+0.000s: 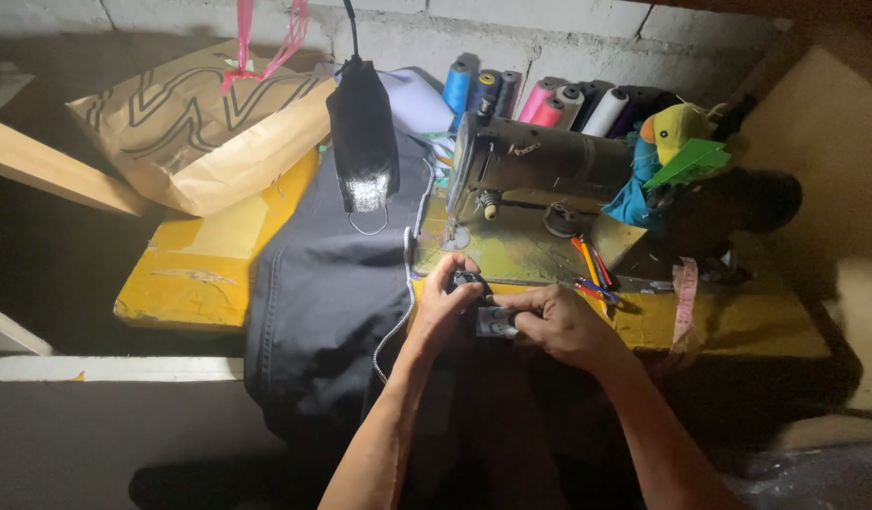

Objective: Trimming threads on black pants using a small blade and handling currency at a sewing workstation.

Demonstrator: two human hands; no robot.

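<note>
1. Two hands meet at the front edge of the yellow table (728,326): my left hand (442,307) is curled, fingers (452,274) closed over a small dark part (467,279), and my right hand (558,321) pinches a small grey rectangular piece (495,322) just beside it.
2. Both pieces look light, stiff and small enough to slip, so I judge a fingertip pinch at the edges suits them; finer detail is too dark to tell.
3. The dark fabric (327,293) draped off the table's left looks soft and heavy, likely to slide down.
4. The old sewing machine (535,165) stands just behind my hands, with thread spools (549,99) along the block wall (549,28) and coloured pencils (590,264) and a measuring tape (683,297) to the right.
5. A black face mask (363,142) hangs over the fabric; a paper bag (200,123) leans at the left. The room is dim and crowded.
</note>
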